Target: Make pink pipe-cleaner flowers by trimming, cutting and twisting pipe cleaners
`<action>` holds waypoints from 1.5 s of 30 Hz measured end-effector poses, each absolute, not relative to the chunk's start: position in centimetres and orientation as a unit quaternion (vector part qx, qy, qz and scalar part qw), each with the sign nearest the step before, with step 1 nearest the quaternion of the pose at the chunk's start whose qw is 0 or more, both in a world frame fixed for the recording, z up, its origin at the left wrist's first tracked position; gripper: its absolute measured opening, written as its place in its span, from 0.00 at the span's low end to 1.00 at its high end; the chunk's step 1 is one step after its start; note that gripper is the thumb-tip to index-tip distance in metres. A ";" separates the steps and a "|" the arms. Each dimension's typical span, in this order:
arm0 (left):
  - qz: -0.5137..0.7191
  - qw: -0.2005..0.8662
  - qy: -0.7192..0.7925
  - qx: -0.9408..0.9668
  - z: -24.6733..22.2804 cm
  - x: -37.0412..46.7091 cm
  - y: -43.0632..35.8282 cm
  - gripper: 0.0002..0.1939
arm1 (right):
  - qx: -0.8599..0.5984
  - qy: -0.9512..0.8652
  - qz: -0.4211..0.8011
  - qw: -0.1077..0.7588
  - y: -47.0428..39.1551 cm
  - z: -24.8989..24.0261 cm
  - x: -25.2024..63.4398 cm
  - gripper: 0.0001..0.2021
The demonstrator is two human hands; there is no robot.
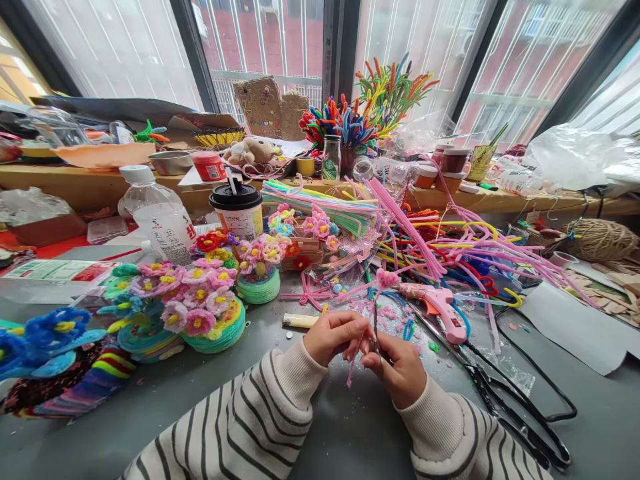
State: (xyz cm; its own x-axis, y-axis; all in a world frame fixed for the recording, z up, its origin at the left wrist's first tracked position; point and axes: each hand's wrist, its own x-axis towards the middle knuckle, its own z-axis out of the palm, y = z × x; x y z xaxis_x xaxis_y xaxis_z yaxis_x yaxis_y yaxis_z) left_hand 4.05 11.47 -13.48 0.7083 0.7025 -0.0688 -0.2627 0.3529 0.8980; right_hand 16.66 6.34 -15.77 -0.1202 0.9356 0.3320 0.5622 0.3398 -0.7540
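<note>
My left hand (340, 335) pinches a thin pink pipe cleaner (352, 368), whose end hangs below the fingers. Close beside it, my right hand (403, 367) is closed around small metal scissors (375, 321), blades pointing up and away from me. The blades are next to the left fingertips; whether they touch the pipe cleaner I cannot tell. Pink fluff clippings (387, 308) lie scattered just beyond both hands. Right of them rests a pink hot glue gun (440, 308), and a large pair of black-handled scissors (493, 393) lies near my right sleeve.
Pipe-cleaner flowers in coiled pots (213, 330) stand at left, beside a plastic bottle (159, 217) and a lidded cup (239, 217). Bundles of pipe cleaners (320, 207) spread across the back. A black cable (543, 357) loops at right near white paper (575, 327).
</note>
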 end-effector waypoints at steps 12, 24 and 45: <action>0.343 0.761 0.226 0.502 -13.0 4.1 11.2 0.10 | -0.429 -0.733 0.328 0.414 6.2 -15.1 16.3 0.30; 0.306 0.751 0.236 0.535 -13.7 4.1 11.4 0.12 | -0.428 -0.733 0.314 0.425 6.2 -15.3 16.5 0.27; 0.292 0.753 0.228 0.543 -13.9 4.0 11.5 0.14 | -0.499 -0.727 0.247 0.402 6.4 -15.8 16.6 0.27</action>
